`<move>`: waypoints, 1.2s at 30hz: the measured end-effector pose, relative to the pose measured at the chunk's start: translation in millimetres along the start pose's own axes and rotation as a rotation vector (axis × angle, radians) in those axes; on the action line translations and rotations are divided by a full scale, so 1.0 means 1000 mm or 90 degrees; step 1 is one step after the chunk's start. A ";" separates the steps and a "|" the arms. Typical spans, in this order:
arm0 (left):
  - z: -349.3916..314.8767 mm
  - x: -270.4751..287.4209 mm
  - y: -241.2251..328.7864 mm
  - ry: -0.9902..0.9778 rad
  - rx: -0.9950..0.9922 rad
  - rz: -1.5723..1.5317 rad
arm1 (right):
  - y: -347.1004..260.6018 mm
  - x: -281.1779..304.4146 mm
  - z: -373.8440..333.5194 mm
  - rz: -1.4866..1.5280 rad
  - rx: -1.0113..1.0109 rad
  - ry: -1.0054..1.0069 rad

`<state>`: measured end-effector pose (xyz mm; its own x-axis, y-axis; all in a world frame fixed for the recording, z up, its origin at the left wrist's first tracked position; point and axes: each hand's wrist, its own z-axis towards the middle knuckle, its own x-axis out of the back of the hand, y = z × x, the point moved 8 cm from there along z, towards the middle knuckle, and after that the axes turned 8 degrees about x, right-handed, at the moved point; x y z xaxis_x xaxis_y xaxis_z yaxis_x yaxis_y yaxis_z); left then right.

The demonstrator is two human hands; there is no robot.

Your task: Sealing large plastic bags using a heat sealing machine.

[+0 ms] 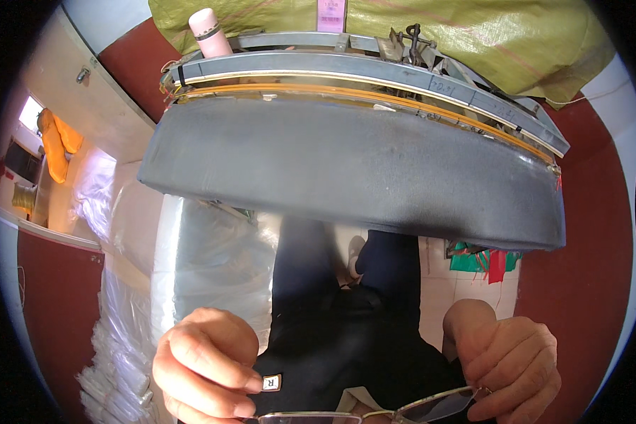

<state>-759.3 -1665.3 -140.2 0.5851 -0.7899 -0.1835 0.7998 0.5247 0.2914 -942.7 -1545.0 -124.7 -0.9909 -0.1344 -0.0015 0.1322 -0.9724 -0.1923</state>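
Observation:
A pair of eyeglasses (438, 405) with a thin metal frame lies across the lower edge of the picture, close to my chest and partly cut off. My left hand (206, 364) has its fingers curled and closed at the left end of the glasses. At the other end, near the hinge, my right hand (512, 362) pinches the frame between thumb and fingers. Beside my left fingertips a small square light tag (271, 382) shows against my black top (311, 360). Both hands are well apart from the machine in front of me.
Ahead stands a long grey padded board (346, 162) beneath a metal sealing frame (290, 67). A pink bottle (210, 34) rests at its far left. Clear plastic sheeting (219, 283) and bags (113, 353) lie left; green and red scraps (473, 260) are right, under the board.

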 end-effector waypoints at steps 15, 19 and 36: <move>0.016 -0.005 0.003 -0.153 0.091 -0.095 | -0.007 -0.003 0.014 -0.029 0.032 0.109; 0.028 -0.010 0.005 -0.184 0.040 -0.119 | -0.001 -0.006 0.029 -0.074 0.029 0.052; -0.010 0.040 0.062 0.307 0.076 -0.005 | -0.032 0.011 0.027 0.018 0.198 0.110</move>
<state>-684.3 -1661.1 -139.2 0.5973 -0.5417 -0.5914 0.7997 0.4579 0.3882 -957.4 -1520.5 -92.6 -0.9727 -0.1531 -0.1743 0.1338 -0.9840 0.1173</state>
